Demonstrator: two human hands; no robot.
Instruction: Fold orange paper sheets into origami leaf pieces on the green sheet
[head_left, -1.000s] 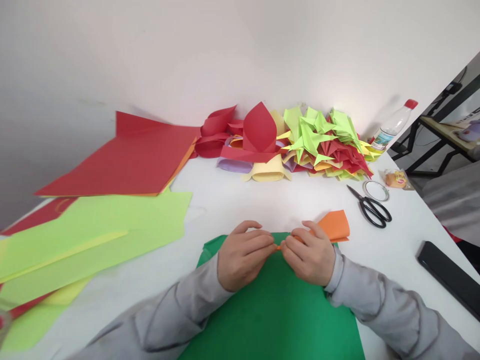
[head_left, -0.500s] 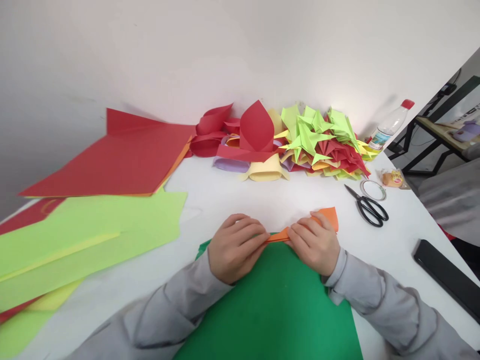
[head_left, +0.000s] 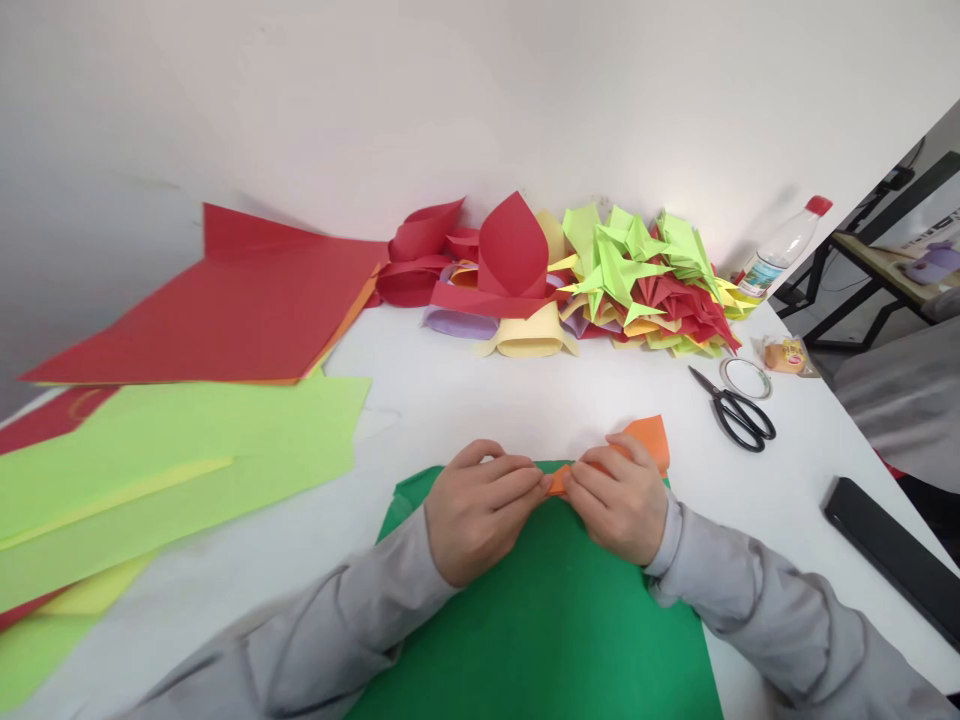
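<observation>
An orange paper strip (head_left: 649, 440) stretches between both hands, over the far edge of a green sheet (head_left: 555, 610). My left hand (head_left: 484, 510) pinches its left end between thumb and fingers. My right hand (head_left: 621, 498) is closed round the strip further right, and a wider orange flap sticks out beyond the fingers. Only a short folded piece shows between the fingertips, which are close together. The rest of the strip is hidden by the fingers.
Red sheets (head_left: 225, 310) and light green sheets (head_left: 247, 430) lie at left. Rolled red paper shapes (head_left: 514, 250) and folded stars (head_left: 615, 270) line the wall. Scissors (head_left: 739, 412), tape ring (head_left: 746, 378), wrapped snack (head_left: 784, 355), bottle (head_left: 784, 245) and black case (head_left: 892, 560) are at right.
My left hand has shifted right and my right hand slightly left, so the visible orange piece between them is shorter. The view has moved slightly.
</observation>
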